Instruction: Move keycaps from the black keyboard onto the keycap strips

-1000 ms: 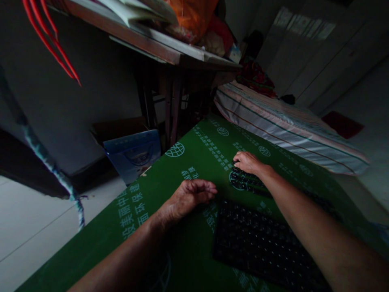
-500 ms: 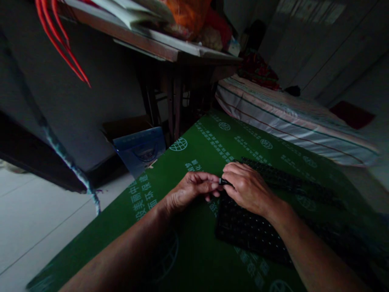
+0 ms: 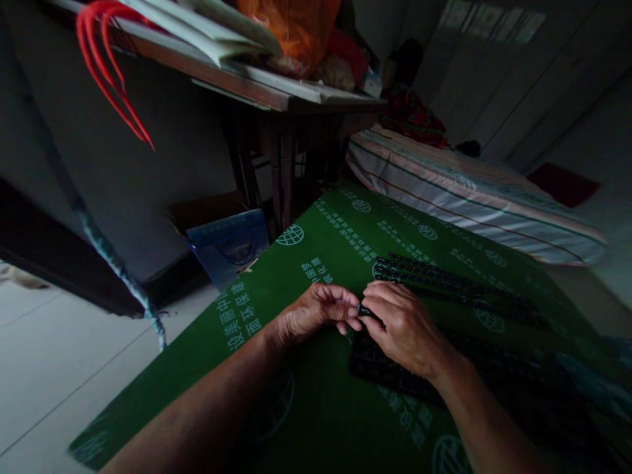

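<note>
A small, dark, narrow piece [image 3: 364,311] spans the gap between my two hands. My left hand [image 3: 320,309] pinches one end between thumb and forefinger, its other fingers curled below. The other end disappears into the bent fingers of my right hand [image 3: 402,322]. What the piece is, I cannot make out. Beneath my right hand and forearm lies a black tray-like panel [image 3: 378,365], dim and partly covered by them. Just beyond that hand rest several long black beaded-looking strips [image 3: 464,283], side by side. All of this is on a green printed sheet [image 3: 326,395].
A wooden table [image 3: 276,99] holding an orange bag [image 3: 296,33] stands behind, with red cords [image 3: 116,92] hanging off it. Below is a blue bag [image 3: 230,247]. A wrapped cord [image 3: 106,253] hangs at left; a striped mattress [image 3: 469,191] lies at the back right.
The view has shifted slightly. Both hands stay together on the dark piece, whose light grey end near my left fingertips now looks dark and more covered.
</note>
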Demonstrator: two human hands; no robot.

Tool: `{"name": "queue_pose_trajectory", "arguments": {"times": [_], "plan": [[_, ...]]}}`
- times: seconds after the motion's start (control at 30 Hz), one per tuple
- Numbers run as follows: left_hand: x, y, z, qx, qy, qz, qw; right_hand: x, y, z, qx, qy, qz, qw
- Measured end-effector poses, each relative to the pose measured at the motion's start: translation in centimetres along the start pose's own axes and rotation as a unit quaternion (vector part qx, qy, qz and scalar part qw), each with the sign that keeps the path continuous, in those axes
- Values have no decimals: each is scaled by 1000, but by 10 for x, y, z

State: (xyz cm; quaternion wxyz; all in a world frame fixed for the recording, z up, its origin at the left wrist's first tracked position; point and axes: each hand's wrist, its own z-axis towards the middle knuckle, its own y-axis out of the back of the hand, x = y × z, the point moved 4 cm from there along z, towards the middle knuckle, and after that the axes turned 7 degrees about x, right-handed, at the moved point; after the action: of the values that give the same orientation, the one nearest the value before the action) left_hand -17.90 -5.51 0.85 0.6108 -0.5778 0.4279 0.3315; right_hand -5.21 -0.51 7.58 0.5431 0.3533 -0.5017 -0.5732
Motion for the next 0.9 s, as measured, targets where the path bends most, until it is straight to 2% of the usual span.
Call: {"name": "queue_pose_trajectory", "arguments": {"times": [0.53,0.73,0.9], "plan": [[2,-1,2,7,-3,-41,999,1,-1,-4,-16,-15,21,1000],[1,-1,1,0,-8,-43,999,1,-2,-7,-43,-27,49,998],[1,-2,1,3,-11,-47,999,1,-1,-11,-90,-32,68,993]]}}
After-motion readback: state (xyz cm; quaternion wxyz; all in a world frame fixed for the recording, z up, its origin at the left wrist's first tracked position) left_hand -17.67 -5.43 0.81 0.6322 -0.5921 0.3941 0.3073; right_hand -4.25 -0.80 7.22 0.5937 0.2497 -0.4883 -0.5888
